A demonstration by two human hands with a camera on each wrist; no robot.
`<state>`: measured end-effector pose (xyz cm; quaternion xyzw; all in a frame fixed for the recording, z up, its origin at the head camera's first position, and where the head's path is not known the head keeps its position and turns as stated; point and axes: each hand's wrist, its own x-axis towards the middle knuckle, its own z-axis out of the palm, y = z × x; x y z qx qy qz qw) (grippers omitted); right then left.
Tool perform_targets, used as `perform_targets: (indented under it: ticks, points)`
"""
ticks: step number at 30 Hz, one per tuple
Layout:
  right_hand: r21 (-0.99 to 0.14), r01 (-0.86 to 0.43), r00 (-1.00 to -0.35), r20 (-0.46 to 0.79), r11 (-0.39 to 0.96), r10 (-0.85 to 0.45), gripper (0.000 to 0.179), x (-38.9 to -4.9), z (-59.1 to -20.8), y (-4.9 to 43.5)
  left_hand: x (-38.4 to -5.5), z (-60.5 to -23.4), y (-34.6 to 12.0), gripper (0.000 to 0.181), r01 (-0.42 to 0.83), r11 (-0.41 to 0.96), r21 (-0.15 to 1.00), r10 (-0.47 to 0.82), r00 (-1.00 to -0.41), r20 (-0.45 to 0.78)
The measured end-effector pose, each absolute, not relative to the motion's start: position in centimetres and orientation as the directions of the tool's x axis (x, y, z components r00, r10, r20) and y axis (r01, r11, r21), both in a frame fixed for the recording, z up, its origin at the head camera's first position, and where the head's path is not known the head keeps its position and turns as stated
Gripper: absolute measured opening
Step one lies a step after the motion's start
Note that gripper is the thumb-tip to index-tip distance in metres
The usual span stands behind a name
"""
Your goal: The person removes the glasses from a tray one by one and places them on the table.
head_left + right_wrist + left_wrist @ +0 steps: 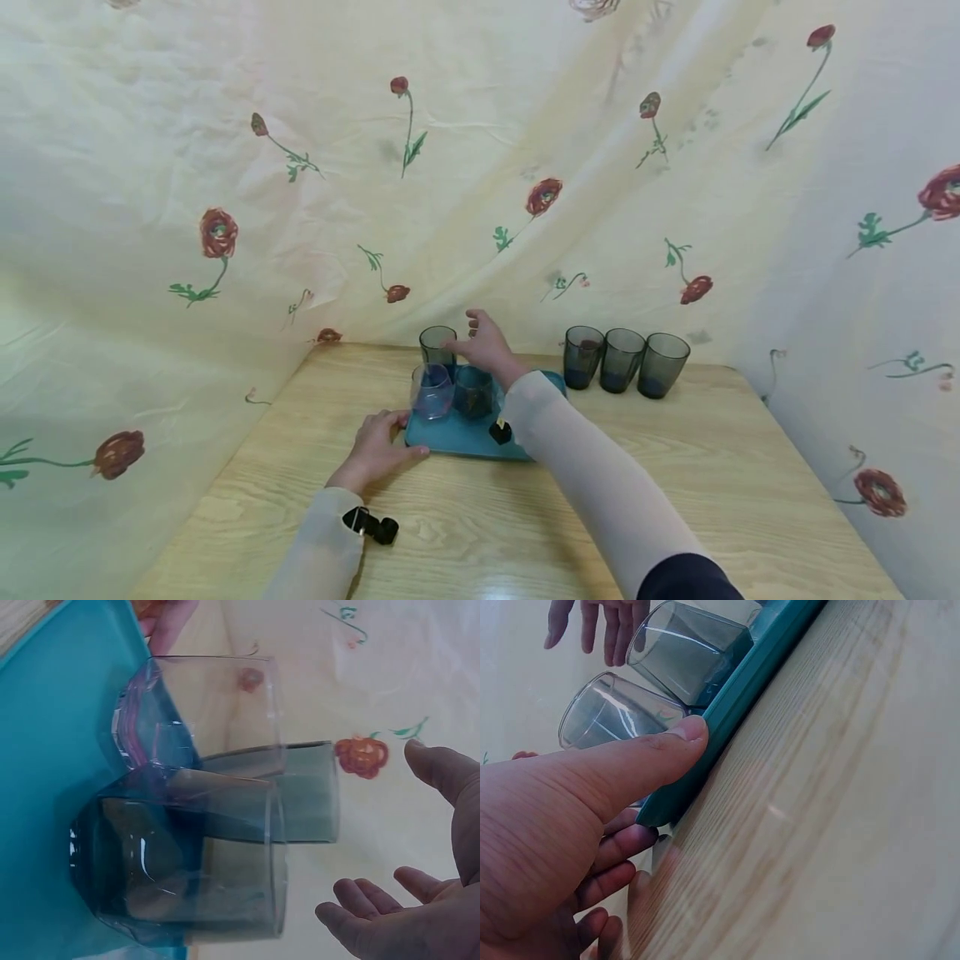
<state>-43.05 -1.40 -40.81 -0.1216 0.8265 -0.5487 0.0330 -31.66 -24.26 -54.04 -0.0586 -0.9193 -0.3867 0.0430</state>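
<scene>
My left hand [378, 450] grips the near left corner of a blue-green tray [465, 442]. In the left wrist view, its thumb [682, 735] presses the rim and the other fingers bend around the tray's end. On the tray stand a clear, pink-tinged faceted glass [217, 705] and a dark grey faceted glass [165, 862]. A taller grey tumbler [437, 340] stands behind them at the tray's far left. My right hand [487, 346] hovers beside that tumbler, thumb and fingers spread. The right wrist view shows a gap between hand and glasses.
Three grey tumblers [621, 362] stand in a row on the wooden table [675, 467], right of the tray. A flowered cloth [465, 150] hangs behind the table and along its sides. The right forearm covers part of the tray's right side.
</scene>
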Motion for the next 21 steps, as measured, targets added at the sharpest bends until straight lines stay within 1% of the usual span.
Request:
perform_targets:
  ticks: [8, 13, 21]
  points:
    - [-0.867, -0.127, -0.976, 0.023, 0.481, -0.215, 0.091, -43.8, -41.7, -2.9, -31.7, -54.1, -24.3, 0.082, 0.14, 0.7, 0.7, 0.072, -0.989, 0.126]
    - [-0.856, -0.097, -0.977, -0.015, 0.507, -0.211, 0.095, -43.8, -41.8, -3.5, -31.6, -53.9, -24.1, 0.082, 0.156, 0.691, 0.706, 0.089, -0.987, 0.131]
    - [-0.815, -0.146, -0.973, 0.017, 0.561, -0.228, 0.097, -44.1, -42.6, -4.6, -31.9, -54.2, -24.4, 0.083, 0.158, 0.699, 0.698, 0.081, -0.987, 0.142]
